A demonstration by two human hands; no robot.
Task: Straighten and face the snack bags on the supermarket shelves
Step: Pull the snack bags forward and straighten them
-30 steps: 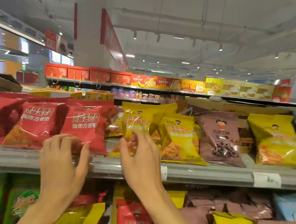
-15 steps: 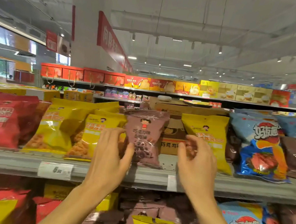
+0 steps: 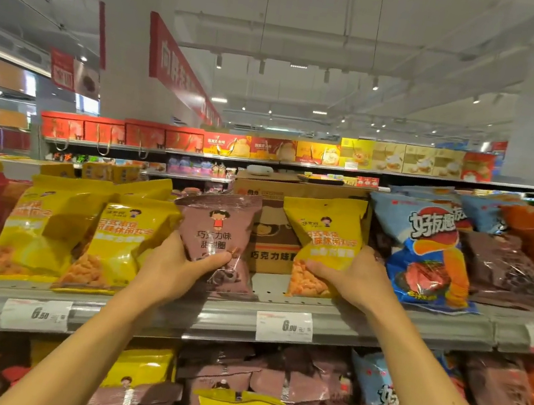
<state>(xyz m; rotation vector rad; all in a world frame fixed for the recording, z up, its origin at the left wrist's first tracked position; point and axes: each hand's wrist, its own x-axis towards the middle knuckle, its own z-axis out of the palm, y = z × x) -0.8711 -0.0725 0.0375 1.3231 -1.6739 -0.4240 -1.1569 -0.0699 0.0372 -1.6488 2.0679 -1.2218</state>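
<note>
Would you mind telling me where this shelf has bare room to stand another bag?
The only bare patch is the perforated shelf floor between the brown chocolate bag in the left hand and the yellow bag in the right hand, in front of the cardboard box. Elsewhere, bags crowd together.

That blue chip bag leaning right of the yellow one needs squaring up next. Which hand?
Right. The right hand holds the yellow bag directly beside the blue chip bag; the left hand grips the brown bag, farther away.
</note>
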